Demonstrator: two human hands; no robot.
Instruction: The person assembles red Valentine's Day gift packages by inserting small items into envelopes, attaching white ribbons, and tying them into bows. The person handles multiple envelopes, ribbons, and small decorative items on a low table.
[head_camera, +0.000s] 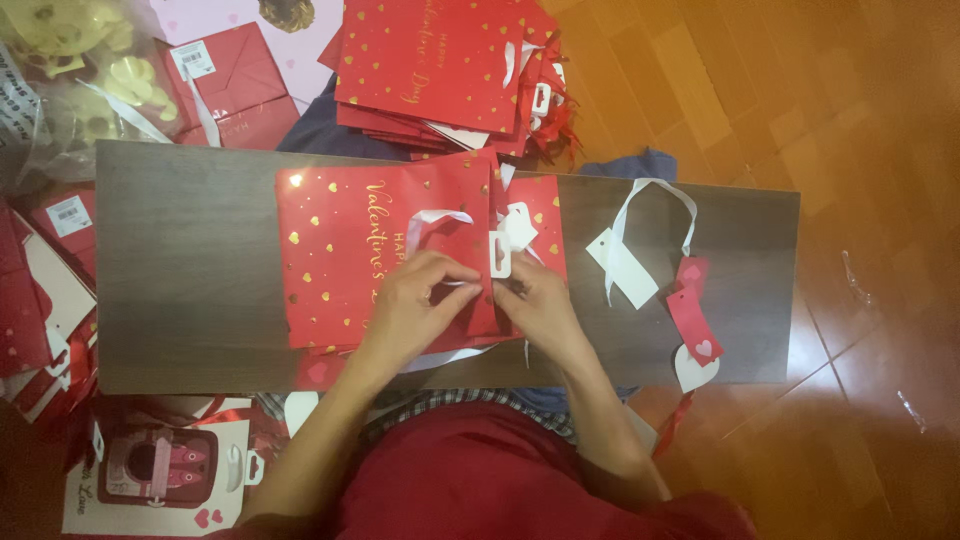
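Left hand (415, 295) and right hand (535, 300) meet, fingers pinching.

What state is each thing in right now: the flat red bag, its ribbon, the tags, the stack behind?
Red paper gift bag with gold hearts: flat on the dark wooden board.
White ribbon handle: looped on bag.
Left hand: pinching at bag's edge.
Right hand: pinching beside it.
Loose white ribbon with tag: lying unattached.
Red heart tags: loose.
Stack of red bags: piled flat.

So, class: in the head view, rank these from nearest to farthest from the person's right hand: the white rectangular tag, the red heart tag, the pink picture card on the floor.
1. White rectangular tag: just right of the right hand, on the board.
2. Red heart tag: farther right, near the board's edge.
3. Pink picture card: far left, on the floor.
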